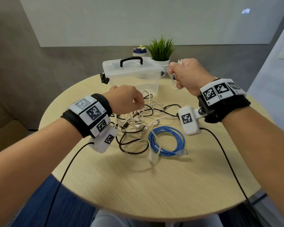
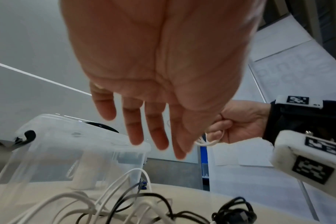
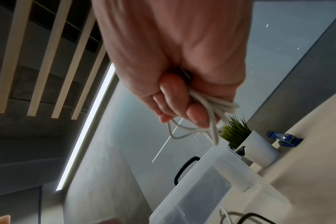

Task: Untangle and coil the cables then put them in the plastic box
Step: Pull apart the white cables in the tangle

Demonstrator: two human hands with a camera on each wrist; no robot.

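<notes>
Aloft, right hand (fisted) grips white cable.

- My left wrist band — black fabric carrying white blocks printed with black square codes.
- My right wrist band looks the same.
- Below each wrist, a white camera pod — a thin black cable trails away toward me.

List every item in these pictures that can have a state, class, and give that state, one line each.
Plastic box: lid on, side latches swung open.
White cable: coiled, gripped in the right hand.
Left hand: fingers straight, holding nothing, above the pile.
Blue cable: coiled, lying on the table.
Black and white cables: tangled in a pile.
</notes>
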